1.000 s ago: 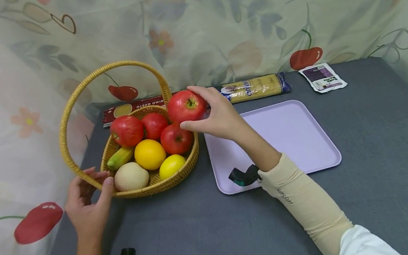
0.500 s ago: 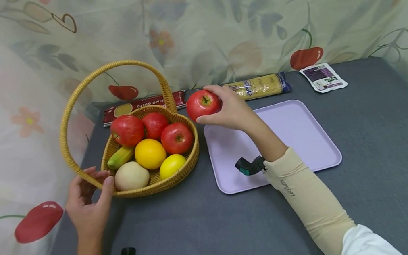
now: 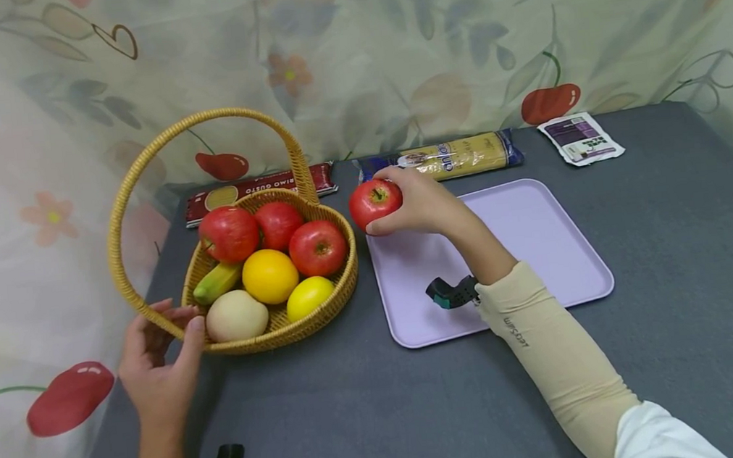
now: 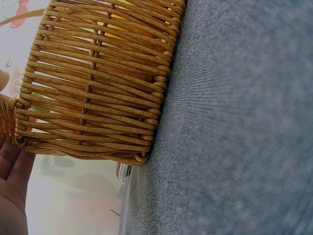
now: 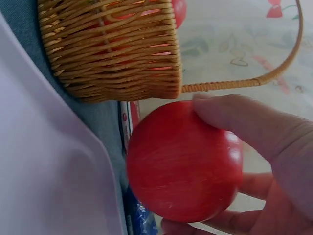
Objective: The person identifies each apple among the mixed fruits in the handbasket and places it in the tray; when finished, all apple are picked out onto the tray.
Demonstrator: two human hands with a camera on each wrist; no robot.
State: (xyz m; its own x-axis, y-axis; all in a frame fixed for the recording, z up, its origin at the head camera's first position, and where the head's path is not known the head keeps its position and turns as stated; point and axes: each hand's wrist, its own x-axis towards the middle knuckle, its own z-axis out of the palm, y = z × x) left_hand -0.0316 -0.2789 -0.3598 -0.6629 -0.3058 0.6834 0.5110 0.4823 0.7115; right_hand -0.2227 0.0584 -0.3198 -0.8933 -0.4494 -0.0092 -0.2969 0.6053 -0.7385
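My right hand [image 3: 422, 202] grips a red apple [image 3: 371, 204] between thumb and fingers, over the far left corner of the lilac tray [image 3: 555, 256]. In the right wrist view the apple [image 5: 183, 164] looks raised above the tray. My left hand [image 3: 159, 363] pinches the wicker basket [image 3: 312, 327] where its tall handle [image 3: 122, 259] meets the rim. Inside the basket lie several fruits: red apples [image 3: 318, 248], an orange-yellow fruit [image 3: 270, 277], a yellow lemon [image 3: 309, 297], a banana [image 3: 217, 283] and a pale round fruit [image 3: 237, 316].
Along the back of the grey table [image 3: 330, 414] lie a dark red packet [image 3: 258, 185], a yellow-and-blue pasta packet [image 3: 465, 156] and a white-and-purple sachet [image 3: 581, 139]. A patterned curtain [image 3: 364, 54] hangs behind them.
My right hand has carried the apple out from above the basket, rightward and then lower, to the tray's far left corner. My left hand and the basket have stayed in place.
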